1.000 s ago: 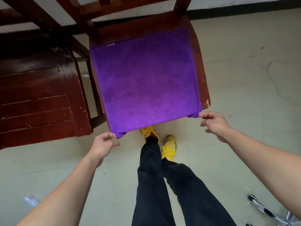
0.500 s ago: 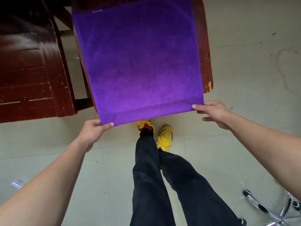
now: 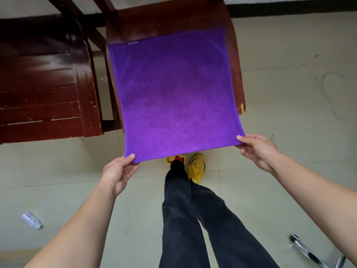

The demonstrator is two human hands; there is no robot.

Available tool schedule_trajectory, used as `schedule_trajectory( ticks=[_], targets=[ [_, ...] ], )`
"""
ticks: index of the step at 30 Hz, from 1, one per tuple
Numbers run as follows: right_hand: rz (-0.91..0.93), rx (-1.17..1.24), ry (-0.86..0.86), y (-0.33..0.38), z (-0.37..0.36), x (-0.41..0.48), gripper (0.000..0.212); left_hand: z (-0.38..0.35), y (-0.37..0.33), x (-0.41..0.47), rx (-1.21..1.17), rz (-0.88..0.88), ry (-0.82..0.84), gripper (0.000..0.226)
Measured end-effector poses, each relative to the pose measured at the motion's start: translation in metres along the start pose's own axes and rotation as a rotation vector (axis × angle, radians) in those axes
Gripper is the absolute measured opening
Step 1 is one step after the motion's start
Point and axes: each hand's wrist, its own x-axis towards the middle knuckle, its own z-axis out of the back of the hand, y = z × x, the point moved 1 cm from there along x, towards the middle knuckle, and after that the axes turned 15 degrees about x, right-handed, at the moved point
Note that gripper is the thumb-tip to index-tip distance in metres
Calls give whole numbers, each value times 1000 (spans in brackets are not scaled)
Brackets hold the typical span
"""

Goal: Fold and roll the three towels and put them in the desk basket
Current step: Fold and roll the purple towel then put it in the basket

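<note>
Now both hands pinch towel point(image 3: 173, 97).

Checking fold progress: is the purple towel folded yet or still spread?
Spread: the purple towel lies flat on the chair seat, with the left hand and right hand pinching its near corners.

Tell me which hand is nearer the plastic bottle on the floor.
Left. The left hand pinches the towel's near left corner, on the bottle's side, above and right of it. The right hand holds the opposite corner, much farther away.
</note>
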Motion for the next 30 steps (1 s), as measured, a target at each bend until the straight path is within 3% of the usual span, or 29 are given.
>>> schedule_trajectory(
  ticks=[6, 12, 15, 23, 30],
  targets=[
    [-109, 14, 9, 2, 10, -40, 32, 15, 3, -42, 24, 34, -21, 17],
    [-24, 139, 90, 50, -15, -72, 11, 20, -45, -78, -27, -78, 55, 15],
    [-6, 247, 125, 85, -47, -76, 11, 16, -90, -83, -77, -130, 69, 15],
    [-45, 451, 172, 163, -133, -33, 22, -11, -212, -40, -173, -136, 97, 14],
    [-25, 389, 107, 188, -185, 11, 21, -34, -270, 12, -96, -89, 58, 18]
  ],
)
